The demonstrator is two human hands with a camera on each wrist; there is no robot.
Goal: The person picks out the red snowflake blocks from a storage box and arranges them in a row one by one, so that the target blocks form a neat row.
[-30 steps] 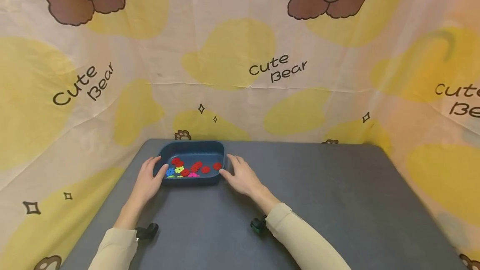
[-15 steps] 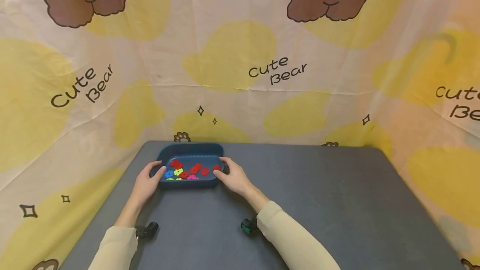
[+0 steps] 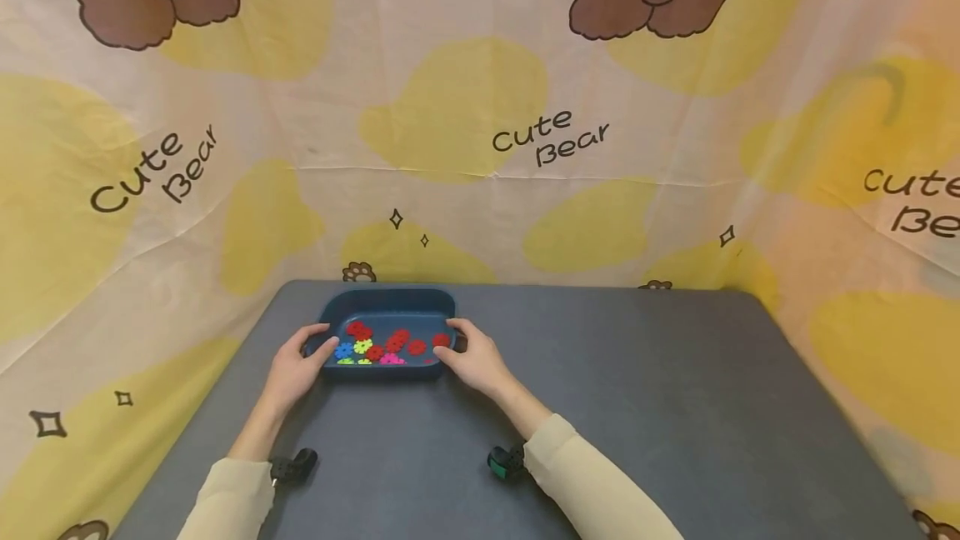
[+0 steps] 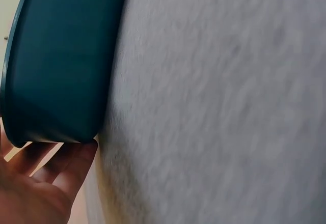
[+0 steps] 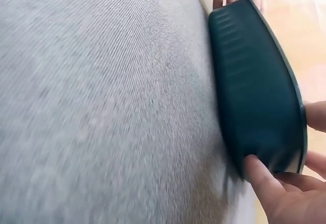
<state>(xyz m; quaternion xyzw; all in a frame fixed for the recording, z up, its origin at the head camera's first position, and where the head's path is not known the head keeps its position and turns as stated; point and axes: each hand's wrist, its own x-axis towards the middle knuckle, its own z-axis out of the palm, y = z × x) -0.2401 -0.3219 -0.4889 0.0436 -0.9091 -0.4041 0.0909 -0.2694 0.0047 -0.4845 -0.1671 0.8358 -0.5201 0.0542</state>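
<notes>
A dark blue plastic bin (image 3: 386,300) stands toward the back left of the table. Inside it lie several small flower-shaped plastic pieces: red ones (image 3: 416,347), a blue one (image 3: 344,350), yellow-green ones (image 3: 363,346) and pink (image 3: 390,358). My left hand (image 3: 295,367) grips the bin's left end, thumb at the rim. At the opposite end, my right hand (image 3: 480,361) holds it with the thumb over the rim. The left wrist view has fingertips (image 4: 84,155) against the end wall near the bottom. In the right wrist view, a fingertip (image 5: 251,162) presses low on the outer wall.
The grey table (image 3: 637,390) extends right and forward of the bin. A patterned cloth (image 3: 465,107) hangs close behind the table's back edge and along both sides. Dark wrist devices (image 3: 295,465) sit below both hands at the cream sleeves (image 3: 232,494).
My right hand has come in from beside the bin onto its right end, and my left hand has settled on the left end. The bin has shifted slightly to the right.
</notes>
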